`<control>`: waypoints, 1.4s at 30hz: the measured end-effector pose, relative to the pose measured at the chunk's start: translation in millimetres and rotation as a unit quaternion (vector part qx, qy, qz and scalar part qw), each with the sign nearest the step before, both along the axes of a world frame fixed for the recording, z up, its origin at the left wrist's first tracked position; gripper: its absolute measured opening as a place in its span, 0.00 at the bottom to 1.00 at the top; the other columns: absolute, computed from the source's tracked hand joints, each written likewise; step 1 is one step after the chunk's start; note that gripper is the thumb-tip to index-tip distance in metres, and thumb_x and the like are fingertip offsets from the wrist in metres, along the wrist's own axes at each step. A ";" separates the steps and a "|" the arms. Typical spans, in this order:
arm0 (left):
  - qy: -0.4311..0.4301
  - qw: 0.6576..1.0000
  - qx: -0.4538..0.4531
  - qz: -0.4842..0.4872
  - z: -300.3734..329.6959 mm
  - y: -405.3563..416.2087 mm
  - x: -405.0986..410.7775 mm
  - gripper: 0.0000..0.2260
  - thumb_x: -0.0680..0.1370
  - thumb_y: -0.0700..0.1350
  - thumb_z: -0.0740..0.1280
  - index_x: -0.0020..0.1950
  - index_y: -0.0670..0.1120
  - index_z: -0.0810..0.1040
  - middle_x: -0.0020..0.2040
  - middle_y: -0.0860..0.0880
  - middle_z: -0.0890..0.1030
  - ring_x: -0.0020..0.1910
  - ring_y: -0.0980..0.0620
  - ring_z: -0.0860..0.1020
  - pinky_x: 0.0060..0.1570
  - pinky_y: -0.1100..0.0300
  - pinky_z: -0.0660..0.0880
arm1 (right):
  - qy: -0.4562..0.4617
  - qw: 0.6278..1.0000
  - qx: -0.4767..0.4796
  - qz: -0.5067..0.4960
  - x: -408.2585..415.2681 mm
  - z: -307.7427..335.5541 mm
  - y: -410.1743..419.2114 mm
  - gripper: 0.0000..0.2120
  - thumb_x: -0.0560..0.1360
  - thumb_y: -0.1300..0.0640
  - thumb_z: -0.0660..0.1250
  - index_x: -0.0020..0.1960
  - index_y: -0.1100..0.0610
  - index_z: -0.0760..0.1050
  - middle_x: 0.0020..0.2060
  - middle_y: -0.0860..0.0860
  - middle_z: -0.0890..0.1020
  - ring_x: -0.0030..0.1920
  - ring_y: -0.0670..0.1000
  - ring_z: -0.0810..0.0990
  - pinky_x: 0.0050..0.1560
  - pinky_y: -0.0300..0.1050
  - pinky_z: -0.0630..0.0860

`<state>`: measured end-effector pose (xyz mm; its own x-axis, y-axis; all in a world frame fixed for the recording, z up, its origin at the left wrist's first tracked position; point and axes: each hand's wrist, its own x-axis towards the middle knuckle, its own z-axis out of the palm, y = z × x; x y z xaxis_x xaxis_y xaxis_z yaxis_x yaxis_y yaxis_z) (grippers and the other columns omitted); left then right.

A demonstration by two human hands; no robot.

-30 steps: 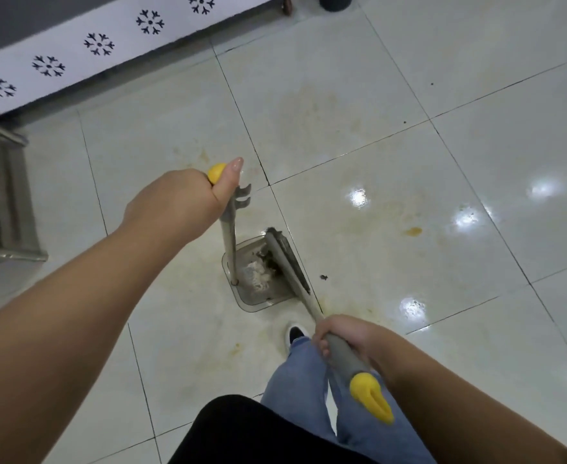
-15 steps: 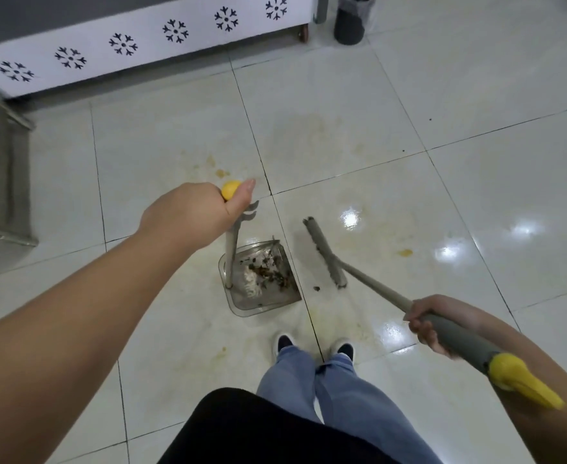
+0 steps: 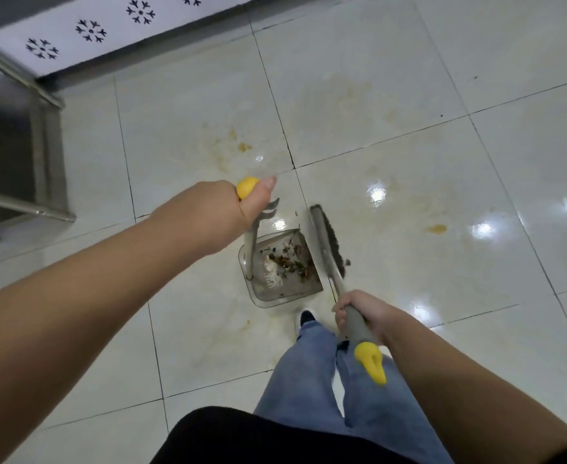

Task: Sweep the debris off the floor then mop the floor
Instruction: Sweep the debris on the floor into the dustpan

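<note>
While our left hand (image 3: 223,216) grips the yellow-capped grey upright handle of the clear plastic dustpan (image 3: 277,279), our right hand (image 3: 359,311) is wrapped around the grey broom with a yellow end cap (image 3: 329,244).
We see brown and white debris (image 3: 285,261) lying inside the pan on the glossy, stained white floor tiles (image 3: 392,155); the broom's dark bristles sit at the pan's right edge, just ahead of our black shoe (image 3: 306,318).

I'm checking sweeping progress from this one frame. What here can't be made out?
Head view only:
- Grey broom's bristles: whether they touch the tile, angle hides.
- Clear plastic dustpan: handle top, wrapped by left hand.
- Right shoe: jeans cover it.
- Steel frame: blurred, cut off left.
</note>
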<state>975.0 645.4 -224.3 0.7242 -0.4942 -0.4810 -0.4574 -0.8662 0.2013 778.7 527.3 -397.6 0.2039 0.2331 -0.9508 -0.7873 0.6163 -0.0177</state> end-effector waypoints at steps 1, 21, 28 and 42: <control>-0.010 1.000 -0.003 0.000 0.2 4.3 -0.7 0.31 0.74 0.68 0.45 0.23 0.44 0.62 0.15 0.51 0.64 0.21 0.51 0.68 0.27 0.60 0.59 | 0.006 0.998 0.038 -0.042 2.3 1.3 -1.9 0.17 0.75 0.65 0.52 0.28 0.58 0.62 0.17 0.51 0.68 0.15 0.46 0.67 0.18 0.33 0.68; -0.043 0.963 -0.030 0.266 1.8 92.4 -0.4 0.37 0.74 0.69 0.43 0.31 0.39 0.71 0.28 0.40 0.77 0.24 0.44 0.75 0.31 0.58 0.70 | -0.018 0.990 -0.117 0.072 24.3 92.6 -133.0 0.10 0.77 0.65 0.56 0.37 0.58 0.65 0.17 0.52 0.69 0.14 0.46 0.69 0.16 0.31 0.68; -0.010 0.897 -0.025 0.440 8.4 54.1 -34.2 0.37 0.73 0.71 0.43 0.35 0.39 0.72 0.31 0.41 0.77 0.28 0.43 0.75 0.37 0.54 0.74 | -0.076 0.959 -0.158 0.221 91.6 79.6 -201.2 0.10 0.75 0.67 0.57 0.35 0.60 0.65 0.17 0.53 0.69 0.14 0.47 0.68 0.17 0.31 0.67; 0.000 0.830 0.016 0.557 11.3 -0.8 -118.1 0.32 0.75 0.68 0.45 0.31 0.41 0.67 0.28 0.43 0.73 0.25 0.46 0.71 0.32 0.58 0.69 | -0.103 0.792 -0.164 0.579 133.1 0.2 -182.9 0.11 0.73 0.66 0.58 0.32 0.62 0.67 0.23 0.55 0.71 0.26 0.51 0.68 0.30 0.42 0.68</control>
